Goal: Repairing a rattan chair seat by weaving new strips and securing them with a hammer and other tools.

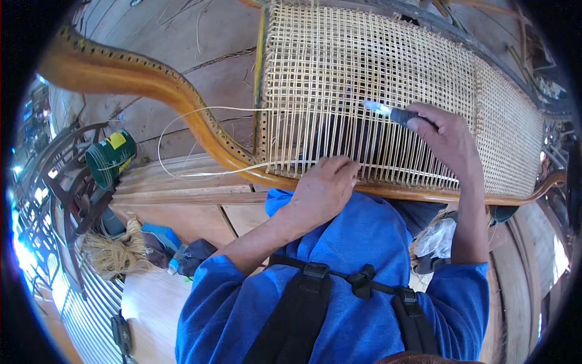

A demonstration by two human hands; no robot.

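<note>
A woven cane panel (376,67) is stretched in a wooden frame before me; near its front edge, upright strands stand without close cross-weaving. My right hand (448,136) is closed round the dark handle of a short knife (397,114), its bright blade pointing left over the weave. My left hand (326,187) rests at the front rail (397,192), fingers bent together against the cane; what they pinch is hidden. A loose cane strand (159,145) loops out past the left side of the panel, its ends running into the weave and along the front rail.
A curved wooden frame piece (194,112) with a row of holes sweeps up at left. Beyond it stands a green container (111,156) beside dark curved chair parts (57,182). A bundle of pale fibre (115,249) and a dark bag (195,255) lie at lower left.
</note>
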